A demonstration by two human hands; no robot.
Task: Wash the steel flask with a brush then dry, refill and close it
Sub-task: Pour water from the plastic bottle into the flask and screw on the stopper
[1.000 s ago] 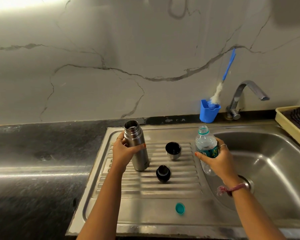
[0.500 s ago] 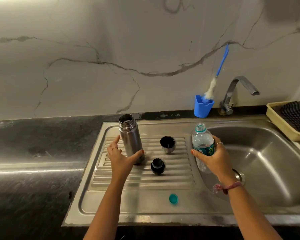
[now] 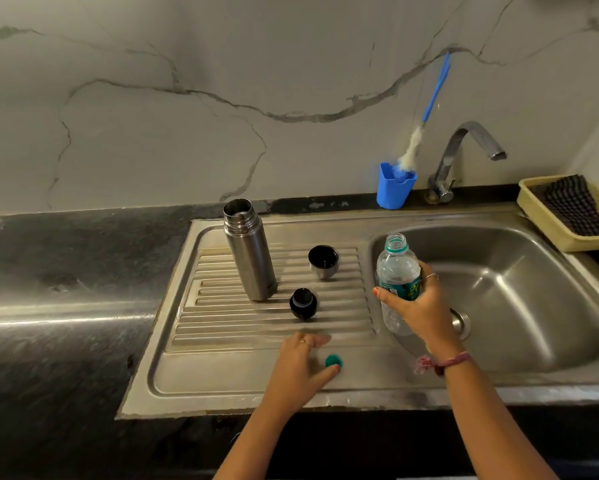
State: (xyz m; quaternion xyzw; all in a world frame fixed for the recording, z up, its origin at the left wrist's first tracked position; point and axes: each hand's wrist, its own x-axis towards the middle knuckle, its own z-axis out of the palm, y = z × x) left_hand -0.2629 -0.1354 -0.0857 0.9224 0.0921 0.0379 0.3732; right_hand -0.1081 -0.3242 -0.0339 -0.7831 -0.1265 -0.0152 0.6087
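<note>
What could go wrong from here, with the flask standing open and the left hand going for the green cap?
1. The open flask stands unheld on the ribbed drainboard; a knock may tip it.
2. The right hand grips the uncapped bottle tilted at the basin's edge; water may spill.
3. The left hand reaches the small green cap on wet-looking steel; it may slide away.

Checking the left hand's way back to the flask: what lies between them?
In the head view, only bare ribbed draining board separates the left hand from the flask; the black stopper stands just right of that line.
</note>
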